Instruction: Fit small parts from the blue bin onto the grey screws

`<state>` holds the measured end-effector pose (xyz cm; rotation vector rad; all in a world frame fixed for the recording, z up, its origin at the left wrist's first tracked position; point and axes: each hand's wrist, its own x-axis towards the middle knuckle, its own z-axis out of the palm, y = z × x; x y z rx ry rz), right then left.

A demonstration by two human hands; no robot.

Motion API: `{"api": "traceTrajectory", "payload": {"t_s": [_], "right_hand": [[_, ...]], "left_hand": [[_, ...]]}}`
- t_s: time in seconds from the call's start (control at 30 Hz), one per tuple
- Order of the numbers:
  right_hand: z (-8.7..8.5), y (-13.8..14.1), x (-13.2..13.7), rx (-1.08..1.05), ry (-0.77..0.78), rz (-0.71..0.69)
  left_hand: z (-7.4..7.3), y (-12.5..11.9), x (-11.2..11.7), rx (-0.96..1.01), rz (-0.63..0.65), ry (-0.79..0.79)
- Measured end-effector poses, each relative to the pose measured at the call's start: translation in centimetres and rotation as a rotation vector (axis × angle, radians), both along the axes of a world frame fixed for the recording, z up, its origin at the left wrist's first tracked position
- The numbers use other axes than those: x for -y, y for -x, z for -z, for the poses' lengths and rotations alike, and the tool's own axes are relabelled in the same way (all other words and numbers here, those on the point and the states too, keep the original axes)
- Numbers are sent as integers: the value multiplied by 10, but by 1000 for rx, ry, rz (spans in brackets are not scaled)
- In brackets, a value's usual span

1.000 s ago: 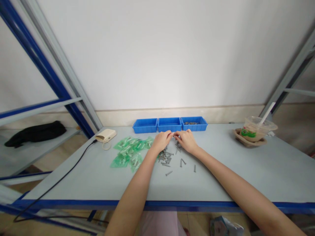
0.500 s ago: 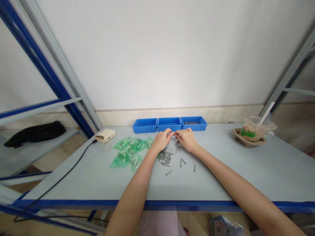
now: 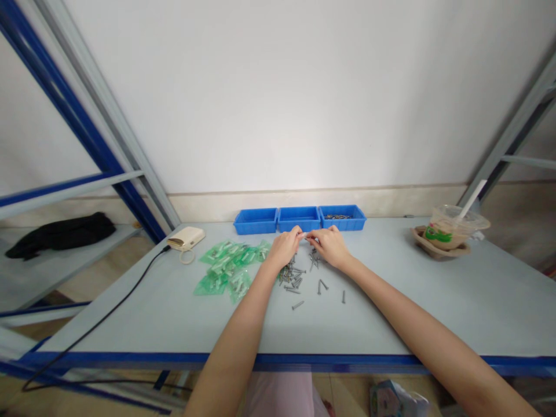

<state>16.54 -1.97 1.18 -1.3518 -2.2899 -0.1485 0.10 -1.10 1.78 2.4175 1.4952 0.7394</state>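
My left hand (image 3: 284, 248) is closed, its thumb and fingertips pinching a small white piece (image 3: 303, 236), perhaps a plastic wall plug. Facing it, my right hand (image 3: 329, 246) is also pinched shut at the other end of that piece; what its fingertips hold is too small to make out. Under and between the hands lies a pile of grey screws (image 3: 295, 277), with a few loose screws (image 3: 322, 286) nearer the front. Left of the pile are several green plastic bags (image 3: 230, 263) with small white and metal parts inside.
Three blue bins stand in a row behind my hands: a left bin (image 3: 255, 230), a middle bin (image 3: 299, 226) and a right bin (image 3: 358, 223) holding small metal parts. A cream device (image 3: 191, 236) with a black cable (image 3: 117, 310) lies left. A drink cup (image 3: 447, 229) stands right.
The white piece between my fingertips shows more clearly now. Both hands have otherwise stayed almost in place, and the screws, bags and bins lie as before.
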Motion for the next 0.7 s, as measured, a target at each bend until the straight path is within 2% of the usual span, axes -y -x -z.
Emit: {"api": "traceTrajectory", "payload": {"t_s": [0.23,0.43,0.7], "right_hand": [[-1,-1,0,22,-7,2],[-2,-1,1,29,-27,-1],[-1,-1,1,102,-23,4]], "left_hand": [[0,3,0,29,72,-6],[0,2,0,1,29,-25],[0,1,0,15,53,-25]]}}
